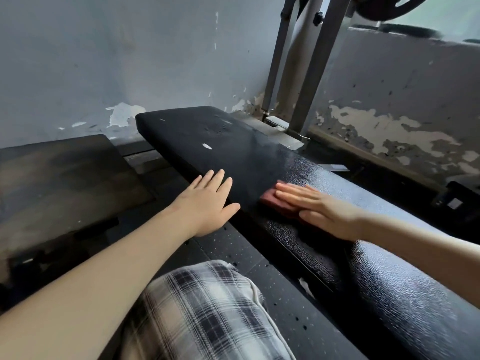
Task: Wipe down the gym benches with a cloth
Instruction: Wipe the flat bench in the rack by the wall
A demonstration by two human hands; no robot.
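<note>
While the right hand (319, 206), grip flat and wide, presses the reddish cloth (274, 201) on the middle of the padded table (207, 133), the left hand (207, 203) rests open at its edge. It is mid-wipe; the next stroke probably goes toward the dull far end.

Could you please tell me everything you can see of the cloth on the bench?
The cloth is reddish-brown and soft-looking, seemingly folded into a flat pad. It lies on the padded black bench, about midway along the top. The right hand presses it with straight fingers and covers most of it, so only its left part shows. The left hand rests on the bench edge, clear of it.
</note>
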